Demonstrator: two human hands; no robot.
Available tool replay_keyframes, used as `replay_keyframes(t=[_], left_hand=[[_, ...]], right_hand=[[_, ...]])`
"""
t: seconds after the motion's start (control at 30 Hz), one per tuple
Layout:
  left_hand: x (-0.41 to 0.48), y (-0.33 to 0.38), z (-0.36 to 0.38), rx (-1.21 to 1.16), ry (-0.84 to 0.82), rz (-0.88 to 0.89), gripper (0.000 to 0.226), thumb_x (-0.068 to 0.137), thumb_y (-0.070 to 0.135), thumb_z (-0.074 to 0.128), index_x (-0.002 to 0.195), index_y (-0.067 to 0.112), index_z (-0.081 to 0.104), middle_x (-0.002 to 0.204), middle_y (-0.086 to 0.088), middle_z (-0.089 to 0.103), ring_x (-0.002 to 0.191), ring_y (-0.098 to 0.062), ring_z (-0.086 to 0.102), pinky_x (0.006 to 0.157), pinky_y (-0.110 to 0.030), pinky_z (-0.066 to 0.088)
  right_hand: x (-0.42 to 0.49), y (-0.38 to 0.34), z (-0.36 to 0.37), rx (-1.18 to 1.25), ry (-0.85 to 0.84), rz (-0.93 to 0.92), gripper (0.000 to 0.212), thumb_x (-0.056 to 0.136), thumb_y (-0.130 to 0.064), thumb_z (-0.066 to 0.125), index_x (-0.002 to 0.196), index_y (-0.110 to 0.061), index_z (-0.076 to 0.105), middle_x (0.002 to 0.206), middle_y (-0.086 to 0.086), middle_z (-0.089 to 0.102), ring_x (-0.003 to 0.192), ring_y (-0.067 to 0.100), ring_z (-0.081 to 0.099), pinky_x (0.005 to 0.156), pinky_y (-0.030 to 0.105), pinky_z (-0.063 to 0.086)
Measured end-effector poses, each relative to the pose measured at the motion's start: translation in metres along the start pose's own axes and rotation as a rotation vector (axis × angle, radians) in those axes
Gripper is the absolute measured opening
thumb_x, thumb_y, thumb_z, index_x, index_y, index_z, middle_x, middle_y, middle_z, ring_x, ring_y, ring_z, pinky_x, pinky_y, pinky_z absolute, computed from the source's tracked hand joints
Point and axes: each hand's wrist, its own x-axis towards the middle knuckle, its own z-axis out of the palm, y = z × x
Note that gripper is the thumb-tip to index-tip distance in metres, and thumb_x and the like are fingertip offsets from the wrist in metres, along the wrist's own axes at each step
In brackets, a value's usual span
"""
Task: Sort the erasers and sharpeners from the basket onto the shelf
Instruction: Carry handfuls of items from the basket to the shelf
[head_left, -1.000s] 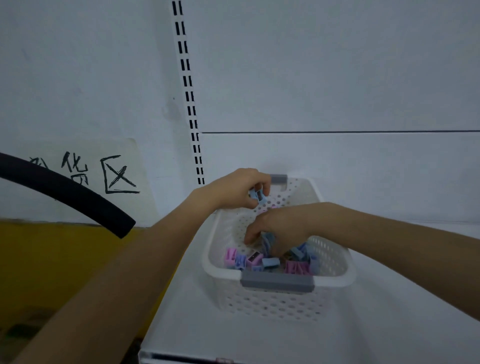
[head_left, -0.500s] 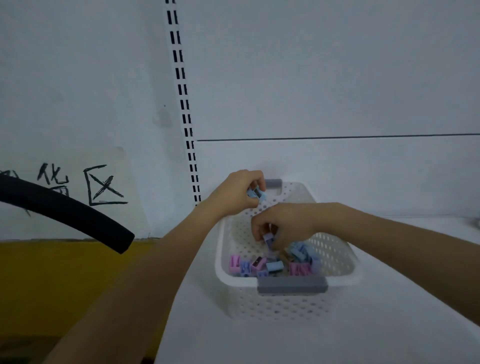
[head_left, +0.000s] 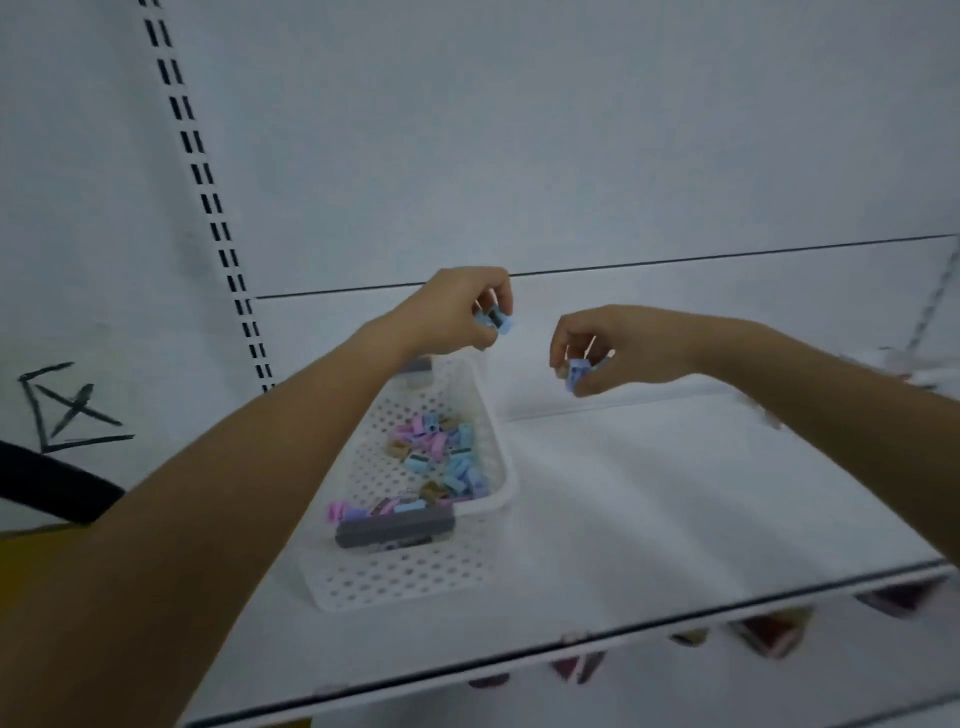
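Observation:
A white perforated basket (head_left: 496, 467) with grey handles stands on the white shelf (head_left: 675, 519). Several pink, blue and tan sharpeners (head_left: 441, 462) lie inside it. My left hand (head_left: 457, 306) is raised above the basket's far end and pinches a blue sharpener (head_left: 496, 319). To the right of the basket, above the shelf, my right hand (head_left: 613, 348) pinches another blue sharpener (head_left: 575, 375).
The shelf's front edge (head_left: 571, 654) runs across the lower frame, with blurred items on a level below. A slotted upright (head_left: 208, 197) runs up the back wall. A black curved bar (head_left: 52, 483) and a handwritten sign (head_left: 62, 410) are at the left.
My right hand has lifted out of the basket with a blue sharpener and moved right over the shelf. My left hand rose slightly with its sharpener. The view swung right.

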Motion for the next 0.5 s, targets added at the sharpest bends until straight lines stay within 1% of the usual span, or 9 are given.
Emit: replay_keyframes(t=[0.07, 0.13, 0.2, 0.27, 0.3, 0.33, 0.4, 0.47, 0.5], left_hand=[[0.013, 0.035, 0.014, -0.021, -0.024, 0.023, 0.025, 0.074, 0.001, 0.067, 0.095, 0.013, 0.060, 0.097, -0.005, 0.060, 0.085, -0.020, 0.058, 0.073, -0.026, 0.049], [0.025, 0.074, 0.035, -0.054, -0.047, 0.045, 0.025, 0.074, 0.000, 0.067, 0.093, 0.014, 0.059, 0.095, -0.004, 0.059, 0.082, -0.019, 0.058, 0.063, -0.015, 0.046], [0.035, 0.114, 0.060, -0.081, -0.074, 0.080, 0.025, 0.074, -0.001, 0.066, 0.089, 0.016, 0.057, 0.093, -0.004, 0.059, 0.080, -0.019, 0.058, 0.055, -0.008, 0.041], [0.047, 0.156, 0.087, -0.092, -0.111, 0.112, 0.025, 0.074, -0.001, 0.066, 0.088, 0.017, 0.055, 0.093, -0.003, 0.058, 0.080, -0.018, 0.057, 0.050, -0.007, 0.040], [0.052, 0.177, 0.100, -0.096, -0.125, 0.131, 0.025, 0.075, -0.001, 0.065, 0.088, 0.017, 0.055, 0.094, -0.004, 0.058, 0.079, -0.018, 0.057, 0.050, -0.008, 0.040], [0.059, 0.201, 0.116, -0.105, -0.139, 0.153, 0.025, 0.075, -0.001, 0.065, 0.088, 0.018, 0.055, 0.094, -0.004, 0.058, 0.080, -0.018, 0.056, 0.051, -0.011, 0.040], [0.067, 0.236, 0.140, -0.117, -0.150, 0.198, 0.025, 0.075, -0.001, 0.066, 0.090, 0.017, 0.057, 0.093, -0.002, 0.056, 0.081, -0.018, 0.054, 0.055, -0.014, 0.040], [0.075, 0.272, 0.169, -0.122, -0.175, 0.240, 0.024, 0.075, -0.001, 0.066, 0.091, 0.016, 0.058, 0.091, -0.001, 0.055, 0.080, -0.018, 0.052, 0.056, -0.014, 0.040], [0.078, 0.291, 0.184, -0.125, -0.200, 0.257, 0.024, 0.075, -0.001, 0.066, 0.090, 0.016, 0.057, 0.091, -0.001, 0.055, 0.079, -0.017, 0.052, 0.054, -0.011, 0.041]], right_hand=[[-0.031, 0.026, -0.006, -0.014, 0.007, 0.064, 0.025, 0.075, -0.018, 0.071, 0.083, -0.036, 0.056, 0.094, -0.005, 0.065, 0.083, 0.018, 0.063, 0.083, 0.044, 0.052], [-0.066, 0.054, -0.014, -0.016, 0.009, 0.129, 0.023, 0.075, -0.019, 0.071, 0.084, -0.035, 0.056, 0.095, -0.003, 0.066, 0.082, 0.018, 0.064, 0.081, 0.042, 0.052], [-0.107, 0.082, -0.023, -0.025, 0.022, 0.193, 0.023, 0.076, -0.019, 0.071, 0.084, -0.034, 0.056, 0.093, -0.005, 0.066, 0.078, 0.013, 0.063, 0.076, 0.033, 0.051], [-0.150, 0.110, -0.033, -0.032, 0.042, 0.258, 0.024, 0.077, -0.017, 0.071, 0.085, -0.033, 0.055, 0.087, -0.009, 0.064, 0.070, 0.006, 0.059, 0.068, 0.021, 0.046], [-0.171, 0.125, -0.038, -0.028, 0.056, 0.288, 0.023, 0.078, -0.016, 0.070, 0.087, -0.030, 0.055, 0.084, -0.011, 0.061, 0.068, 0.004, 0.057, 0.065, 0.020, 0.044], [-0.196, 0.141, -0.042, -0.026, 0.073, 0.320, 0.023, 0.078, -0.015, 0.070, 0.090, -0.029, 0.055, 0.083, -0.012, 0.058, 0.068, 0.003, 0.055, 0.065, 0.021, 0.044], [-0.232, 0.168, -0.047, -0.015, 0.099, 0.372, 0.023, 0.079, -0.016, 0.069, 0.092, -0.028, 0.054, 0.086, -0.010, 0.057, 0.073, 0.008, 0.056, 0.071, 0.028, 0.047], [-0.273, 0.195, -0.049, -0.005, 0.126, 0.434, 0.024, 0.079, -0.016, 0.069, 0.092, -0.029, 0.054, 0.090, -0.006, 0.060, 0.082, 0.016, 0.059, 0.078, 0.034, 0.049], [-0.294, 0.209, -0.050, 0.001, 0.138, 0.471, 0.024, 0.079, -0.016, 0.069, 0.092, -0.030, 0.054, 0.092, -0.004, 0.061, 0.085, 0.018, 0.059, 0.079, 0.035, 0.049]])
